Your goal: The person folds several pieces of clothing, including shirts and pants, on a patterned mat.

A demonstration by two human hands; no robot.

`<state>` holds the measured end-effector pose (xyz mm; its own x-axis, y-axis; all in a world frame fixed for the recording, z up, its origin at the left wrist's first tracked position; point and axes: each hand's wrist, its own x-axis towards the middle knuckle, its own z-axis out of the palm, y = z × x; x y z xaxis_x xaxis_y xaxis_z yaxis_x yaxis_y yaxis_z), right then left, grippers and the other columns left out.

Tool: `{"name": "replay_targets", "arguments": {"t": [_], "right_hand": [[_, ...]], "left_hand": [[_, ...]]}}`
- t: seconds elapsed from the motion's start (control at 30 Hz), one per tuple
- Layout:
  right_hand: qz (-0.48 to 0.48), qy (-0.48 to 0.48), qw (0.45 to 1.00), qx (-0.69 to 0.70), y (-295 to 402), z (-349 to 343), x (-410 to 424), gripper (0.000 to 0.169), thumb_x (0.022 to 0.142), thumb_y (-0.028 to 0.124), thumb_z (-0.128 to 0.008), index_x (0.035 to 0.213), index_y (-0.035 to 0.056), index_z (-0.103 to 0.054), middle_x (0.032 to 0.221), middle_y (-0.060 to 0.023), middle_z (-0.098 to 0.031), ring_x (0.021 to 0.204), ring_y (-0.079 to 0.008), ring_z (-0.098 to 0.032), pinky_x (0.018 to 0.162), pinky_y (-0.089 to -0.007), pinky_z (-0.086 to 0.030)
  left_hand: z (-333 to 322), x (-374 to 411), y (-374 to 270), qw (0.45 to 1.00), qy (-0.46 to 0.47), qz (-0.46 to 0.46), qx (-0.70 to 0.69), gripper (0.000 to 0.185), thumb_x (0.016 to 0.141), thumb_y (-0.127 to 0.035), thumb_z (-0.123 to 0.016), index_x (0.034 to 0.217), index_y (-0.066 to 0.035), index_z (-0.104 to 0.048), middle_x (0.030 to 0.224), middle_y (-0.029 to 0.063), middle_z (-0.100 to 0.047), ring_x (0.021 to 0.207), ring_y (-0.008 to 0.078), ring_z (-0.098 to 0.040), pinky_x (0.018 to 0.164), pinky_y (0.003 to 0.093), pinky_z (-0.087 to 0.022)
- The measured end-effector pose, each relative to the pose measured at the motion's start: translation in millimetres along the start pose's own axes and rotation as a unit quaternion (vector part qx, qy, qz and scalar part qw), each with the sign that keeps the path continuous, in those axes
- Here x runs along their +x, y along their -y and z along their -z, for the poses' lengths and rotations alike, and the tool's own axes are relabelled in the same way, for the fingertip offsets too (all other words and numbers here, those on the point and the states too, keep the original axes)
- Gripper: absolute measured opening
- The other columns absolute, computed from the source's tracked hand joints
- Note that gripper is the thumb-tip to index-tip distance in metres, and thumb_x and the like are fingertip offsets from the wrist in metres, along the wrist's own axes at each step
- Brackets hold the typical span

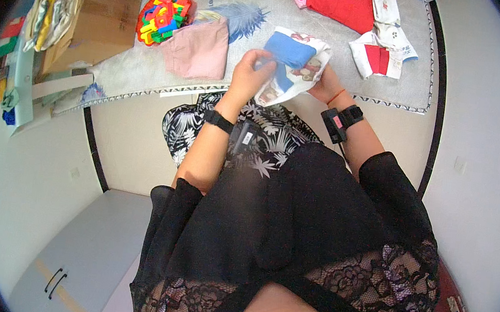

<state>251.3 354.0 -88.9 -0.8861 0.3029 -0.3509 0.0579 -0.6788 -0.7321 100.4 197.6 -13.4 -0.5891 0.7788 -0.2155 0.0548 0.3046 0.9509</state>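
A small white printed garment with blue parts [292,53] is held up between both hands, over the front edge of a grey patterned mat. My left hand [255,72] pinches its left side, near the blue cloth. On the other side my right hand [326,85] grips the garment's edge, with its fingers partly hidden behind the cloth. A folded pink garment [201,52] lies on the mat to the left. To the right rests a white and red folded garment [376,57]. Both wrists wear black straps with small devices.
Colourful plastic building pieces [166,17] fill a red tray at the back left. Beside them stands a cardboard box [104,22] next to folded cloths [47,16]. A red garment [343,6] lies at the back of the mat [136,64]. Walls flank both sides.
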Motion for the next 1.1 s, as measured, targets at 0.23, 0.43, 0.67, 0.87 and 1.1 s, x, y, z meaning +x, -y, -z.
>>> {"name": "replay_targets", "arguments": {"t": [0.23,0.43,0.67,0.87,1.1], "right_hand": [[0.013,-0.142,0.968,-0.207,-18,47,14,0.048,0.088,0.042,-0.050,0.118,0.0041,-0.051,0.107,-0.0132,-0.060,0.101,-0.0249,-0.056,0.090,-0.0397,-0.043],[0.220,-0.378,0.670,-0.600,11,9,17,0.046,0.074,0.029,-0.067,0.106,-0.0021,-0.055,0.100,-0.0194,-0.060,0.095,-0.0295,-0.056,0.081,-0.0398,-0.045],[0.077,-0.163,0.854,-0.487,43,-11,38,0.032,0.081,0.012,-0.053,0.108,-0.0041,-0.052,0.102,-0.0204,-0.061,0.093,-0.0303,-0.061,0.077,-0.0366,-0.049],[0.076,-0.088,0.988,-0.100,61,19,16,0.043,0.079,-0.011,-0.032,0.121,-0.0106,-0.041,0.108,-0.0234,-0.058,0.097,-0.0324,-0.062,0.086,-0.0383,-0.051],[-0.159,-0.147,0.866,-0.450,-24,89,-4,0.044,0.083,0.030,-0.062,0.108,-0.0052,-0.054,0.084,-0.0125,-0.064,0.065,-0.0173,-0.063,0.054,-0.0265,-0.053]], "left_hand": [[9,6,28,0.982,-0.044,-0.022,0.182,0.049,0.066,-0.026,-0.074,0.098,0.004,-0.055,0.101,0.0226,-0.054,0.100,0.0310,-0.051,0.088,0.0358,-0.042],[10,-8,72,0.944,0.028,0.007,0.329,0.050,0.066,-0.033,-0.073,0.096,0.004,-0.060,0.104,0.0251,-0.052,0.103,0.0360,-0.049,0.088,0.0376,-0.042],[19,7,67,0.986,0.036,0.054,0.154,0.034,0.070,-0.022,-0.066,0.095,0.001,-0.059,0.080,0.0126,-0.061,0.073,0.0239,-0.058,0.069,0.0331,-0.047],[52,-1,37,0.982,-0.132,0.086,-0.101,0.018,0.073,-0.013,-0.060,0.085,-0.001,-0.055,0.074,0.0042,-0.056,0.067,0.0135,-0.053,0.061,0.0245,-0.043],[58,21,64,0.885,-0.312,-0.174,0.297,0.025,0.072,-0.010,-0.064,0.094,-0.001,-0.058,0.086,0.0167,-0.060,0.080,0.0328,-0.058,0.075,0.0411,-0.047]]}}
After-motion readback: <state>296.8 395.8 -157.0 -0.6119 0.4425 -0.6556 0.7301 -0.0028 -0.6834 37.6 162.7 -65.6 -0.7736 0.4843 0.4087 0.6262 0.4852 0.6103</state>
